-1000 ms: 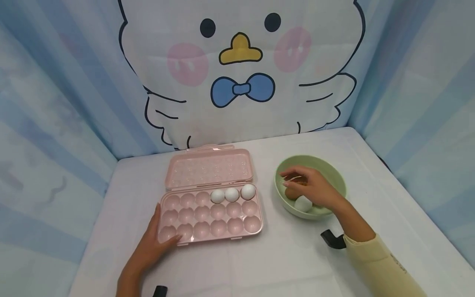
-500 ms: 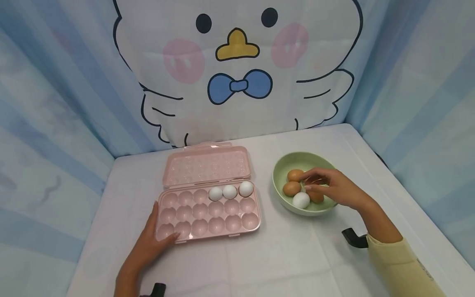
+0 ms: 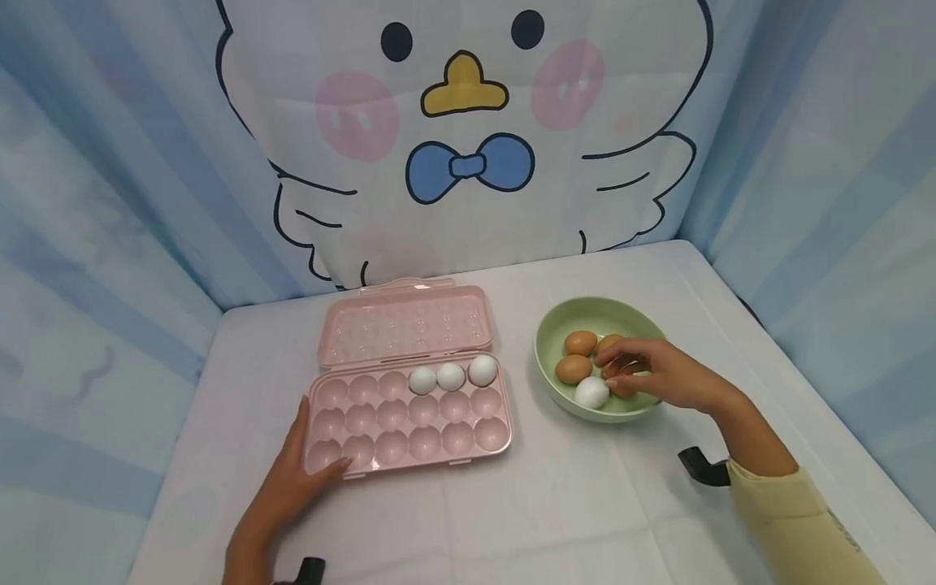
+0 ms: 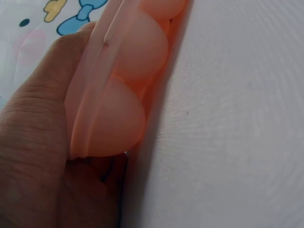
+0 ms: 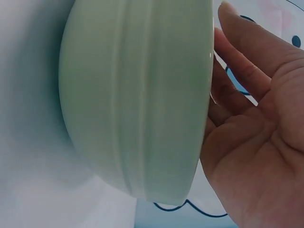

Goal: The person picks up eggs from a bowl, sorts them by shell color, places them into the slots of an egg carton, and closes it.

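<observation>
A pink egg carton [image 3: 409,422] lies open on the white table, its lid [image 3: 405,323] folded back. Three white eggs [image 3: 450,375] sit in its back row, right of centre. My left hand [image 3: 307,479] rests flat against the carton's front left corner, thumb along the side; in the left wrist view the hand [image 4: 38,142] presses on the carton's rim [image 4: 118,109]. A green bowl [image 3: 556,325] holds brown eggs [image 3: 580,342] and one white egg [image 3: 591,392]. My right hand [image 3: 632,370] reaches into it, fingers and thumb pinching a brown egg [image 3: 620,388]. From the right wrist, the bowl's wall [image 5: 137,95] hides the fingertips of the hand [image 5: 256,133].
A cloth backdrop with a cartoon chick [image 3: 461,138] and blue striped side curtains [image 3: 102,203] enclose the table on three sides. Bare white tabletop [image 3: 570,504] lies in front of the carton and bowl. A black wrist mount [image 3: 702,469] sits by my right sleeve.
My right hand has drawn back from the bowl's far left to its right half and closed its fingers on a brown egg. The left hand and carton have stayed put.
</observation>
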Tool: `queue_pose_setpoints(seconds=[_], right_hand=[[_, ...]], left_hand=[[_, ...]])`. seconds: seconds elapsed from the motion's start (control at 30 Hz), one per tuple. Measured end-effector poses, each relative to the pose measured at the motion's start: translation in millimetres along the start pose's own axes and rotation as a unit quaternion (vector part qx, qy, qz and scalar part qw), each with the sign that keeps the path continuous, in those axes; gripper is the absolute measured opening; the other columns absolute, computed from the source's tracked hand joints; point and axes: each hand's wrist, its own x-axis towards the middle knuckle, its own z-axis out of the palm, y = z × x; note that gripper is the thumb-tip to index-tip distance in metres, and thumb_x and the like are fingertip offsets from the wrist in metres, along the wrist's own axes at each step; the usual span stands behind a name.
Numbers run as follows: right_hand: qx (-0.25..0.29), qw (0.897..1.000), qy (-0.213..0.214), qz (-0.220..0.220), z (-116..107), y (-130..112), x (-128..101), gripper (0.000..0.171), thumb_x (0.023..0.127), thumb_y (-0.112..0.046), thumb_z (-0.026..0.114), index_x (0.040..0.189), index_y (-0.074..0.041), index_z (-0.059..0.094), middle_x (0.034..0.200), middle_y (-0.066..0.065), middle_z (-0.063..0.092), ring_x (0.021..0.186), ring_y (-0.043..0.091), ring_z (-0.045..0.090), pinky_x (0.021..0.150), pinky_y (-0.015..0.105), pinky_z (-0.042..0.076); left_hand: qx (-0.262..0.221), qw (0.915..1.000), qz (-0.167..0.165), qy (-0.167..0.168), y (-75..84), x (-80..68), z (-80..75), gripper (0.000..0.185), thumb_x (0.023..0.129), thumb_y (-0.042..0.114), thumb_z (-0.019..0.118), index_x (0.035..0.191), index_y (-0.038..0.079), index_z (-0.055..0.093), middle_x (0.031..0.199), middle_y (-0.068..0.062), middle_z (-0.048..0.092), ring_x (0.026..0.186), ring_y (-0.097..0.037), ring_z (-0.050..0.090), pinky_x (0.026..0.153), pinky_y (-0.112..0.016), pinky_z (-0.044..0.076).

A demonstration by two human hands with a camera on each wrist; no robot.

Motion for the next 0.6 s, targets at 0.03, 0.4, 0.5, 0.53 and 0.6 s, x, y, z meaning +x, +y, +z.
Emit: queue_pose_setpoints(seconds=[0.03,0.4,0.5,0.53,0.6], right_hand=[[0.001,1.0,-0.003,0.0,0.9,0.3,1.1,0.027,0.095,-0.001,0.073,0.121,0.003,0.068,0.113,0.018,0.066,0.1,0.027,0.067,0.088,0.028,0.055],[-0.024,0.999,-0.032,0.02,6.3,7.1,7.8,0.029,0.094,-0.004,0.075,0.122,0.003,0.069,0.117,0.017,0.067,0.109,0.032,0.068,0.09,0.031,0.056],[-0.031,0.998,-0.036,0.029,8.5,6.2,8.8,0.029,0.094,-0.006,0.077,0.12,0.002,0.07,0.118,0.016,0.068,0.11,0.034,0.068,0.091,0.032,0.056],[-0.026,0.998,-0.038,0.032,9.3,5.6,9.4,0.029,0.093,-0.006,0.078,0.12,0.003,0.07,0.119,0.017,0.068,0.111,0.035,0.068,0.092,0.033,0.057],[-0.018,0.998,-0.044,0.038,10.7,4.4,10.2,0.031,0.092,-0.006,0.079,0.12,0.003,0.069,0.12,0.018,0.068,0.11,0.035,0.068,0.092,0.034,0.057]], left_hand=[[0.001,1.0,-0.001,0.0,0.0,-0.1,-0.1,0.129,0.081,0.054,0.084,0.166,0.029,-0.009,0.173,-0.01,0.006,0.156,-0.04,0.01,0.118,-0.068,0.014],[0.004,1.0,-0.003,-0.003,0.9,-1.4,-0.8,0.129,0.081,0.052,0.084,0.167,0.027,-0.009,0.173,-0.011,0.005,0.156,-0.041,0.009,0.118,-0.068,0.014],[0.009,0.9999,-0.012,-0.005,2.7,-1.9,-0.6,0.129,0.081,0.054,0.084,0.166,0.027,-0.009,0.173,-0.011,0.004,0.156,-0.041,0.008,0.118,-0.067,0.013],[0.01,0.9998,-0.014,-0.005,3.3,-1.8,-0.7,0.129,0.081,0.054,0.084,0.166,0.027,-0.009,0.173,-0.011,0.004,0.156,-0.041,0.008,0.118,-0.067,0.013],[0.012,0.9998,-0.016,-0.006,4.4,-1.7,-0.9,0.129,0.08,0.055,0.083,0.166,0.027,-0.009,0.173,-0.011,0.004,0.156,-0.041,0.008,0.118,-0.067,0.013]])
